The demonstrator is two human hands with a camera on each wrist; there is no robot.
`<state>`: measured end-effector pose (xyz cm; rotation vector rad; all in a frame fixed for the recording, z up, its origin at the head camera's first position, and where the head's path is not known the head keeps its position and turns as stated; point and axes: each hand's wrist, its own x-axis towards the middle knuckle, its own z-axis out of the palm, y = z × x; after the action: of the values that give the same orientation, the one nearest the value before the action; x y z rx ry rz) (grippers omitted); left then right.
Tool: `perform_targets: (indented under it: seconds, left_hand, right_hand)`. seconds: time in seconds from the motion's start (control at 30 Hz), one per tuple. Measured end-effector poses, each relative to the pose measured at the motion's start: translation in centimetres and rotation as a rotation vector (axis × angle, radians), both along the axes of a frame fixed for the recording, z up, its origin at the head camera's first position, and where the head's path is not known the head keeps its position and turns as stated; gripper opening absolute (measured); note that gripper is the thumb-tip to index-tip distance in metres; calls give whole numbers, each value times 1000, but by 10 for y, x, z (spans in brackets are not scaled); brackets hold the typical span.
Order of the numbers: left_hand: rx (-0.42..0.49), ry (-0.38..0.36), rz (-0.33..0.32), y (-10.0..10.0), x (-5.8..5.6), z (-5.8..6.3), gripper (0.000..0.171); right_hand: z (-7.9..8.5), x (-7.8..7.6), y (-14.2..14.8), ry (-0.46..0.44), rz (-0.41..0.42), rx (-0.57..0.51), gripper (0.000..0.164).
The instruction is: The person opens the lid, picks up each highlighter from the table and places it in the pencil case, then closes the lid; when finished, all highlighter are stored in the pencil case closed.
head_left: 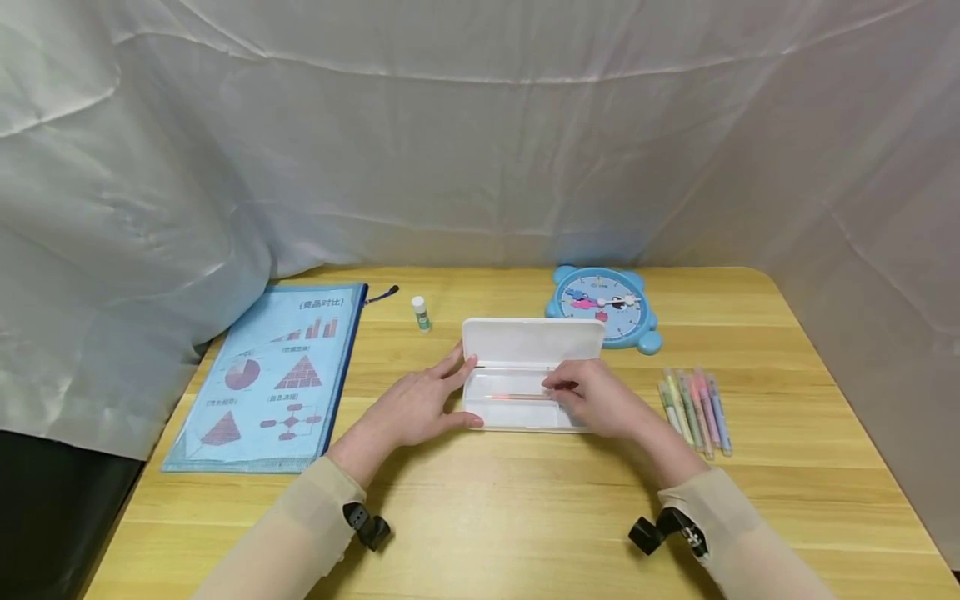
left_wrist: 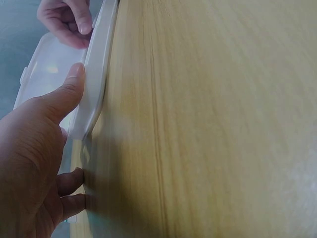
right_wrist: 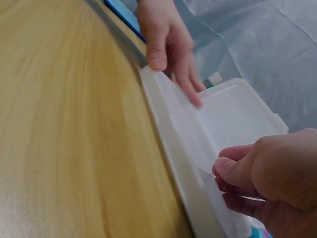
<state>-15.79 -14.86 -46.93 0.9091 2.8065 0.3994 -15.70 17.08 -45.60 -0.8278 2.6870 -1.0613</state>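
A white pencil case [head_left: 517,414] stands with its lid [head_left: 532,340] raised toward the back. My left hand [head_left: 420,402] holds its left end, the thumb on the front rim and the other fingers at the end and back. Inside lies a thin orange-red stick, like a slim pencil [head_left: 517,397], lengthwise in the tray. My right hand [head_left: 596,398] reaches in from the right, fingertips pinched at the stick's right end. In the right wrist view, the fingers [right_wrist: 230,168] bend down over the tray and hide what is between them.
A blue zip folder [head_left: 277,375] lies at the left. Behind the case are a glue stick [head_left: 422,314] and a blue toy clock [head_left: 603,308]. Several pastel pens [head_left: 696,412] lie side by side right of the case. A grey curtain [head_left: 480,167] hangs behind the wooden table [head_left: 495,517].
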Motion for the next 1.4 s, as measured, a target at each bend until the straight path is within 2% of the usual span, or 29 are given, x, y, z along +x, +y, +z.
perform_targets:
  seconds: [0.17,0.4,0.57,0.73,1.07,1.4]
  left_hand:
    - [9,-1,-6,1,0,0,96]
    - [7,-7,-4,0,0,1,96]
    - [5,-7,0,0,0,1,96]
    - [6,-9,3,0,0,0,96]
    - [8,-7,1,0,1,1,96]
    - [7,-6,-4,1,1,4,95]
  right_hand:
    - [8,7,14,-16,-53,-39,20]
    - [20,16,39,42,-122,-63,22]
    - [28,23,59,77,-198,-41,20]
    - [31,30,77,71,-261,-25,19]
    - [34,41,101,82,-305,-23,19]
    - [31,53,116,147,-312,-32,17]
